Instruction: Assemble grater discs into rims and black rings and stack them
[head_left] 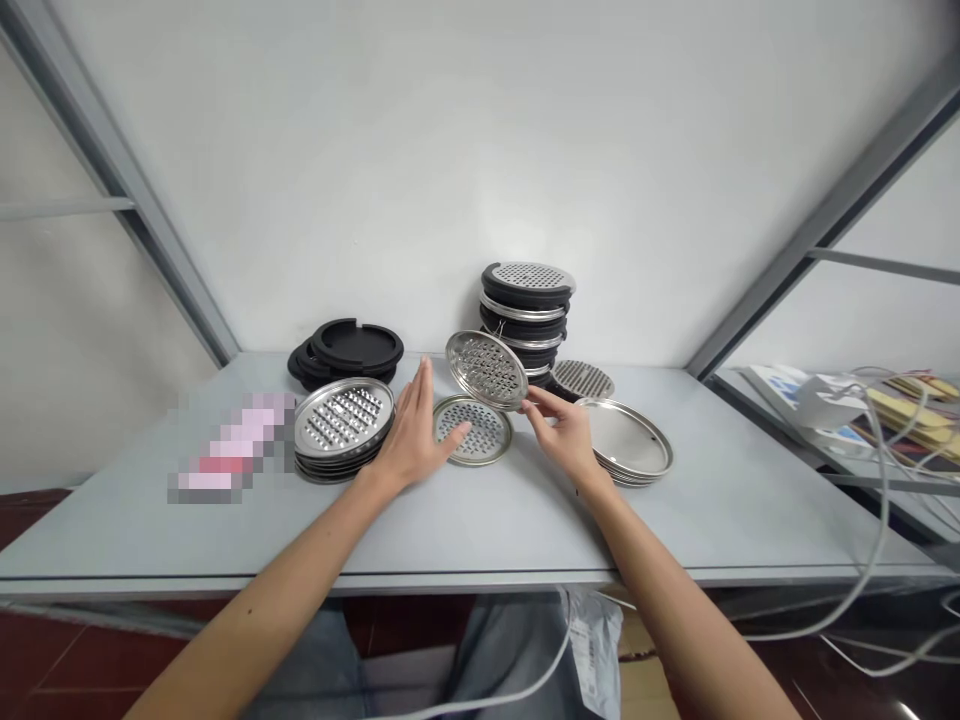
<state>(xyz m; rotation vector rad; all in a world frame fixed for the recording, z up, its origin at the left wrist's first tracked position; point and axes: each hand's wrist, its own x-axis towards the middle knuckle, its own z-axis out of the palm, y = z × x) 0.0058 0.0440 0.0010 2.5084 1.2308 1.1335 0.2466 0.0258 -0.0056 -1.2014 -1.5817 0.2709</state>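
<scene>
My right hand (559, 432) pinches the rim of a round metal grater disc (487, 370), which is tilted up off the table. Below it another round grater disc (478, 432) lies flat on the table. My left hand (418, 432) has its fingers stretched out and its thumb apart, over the left edge of the flat disc; whether it touches the disc I cannot tell. Left of that hand is a stack of metal grater discs (345, 418), the top one with raised holes. Beside my right hand sits a stack of plain round metal plates (626, 438).
Black round trays (356, 345) are piled at the back left. A tall stack of black rings and metal discs (526, 300) stands near the wall, with a slotted disc (583, 379) beside it. A blurred pink item (244, 440) lies left. White cables (881, 500) hang at the right.
</scene>
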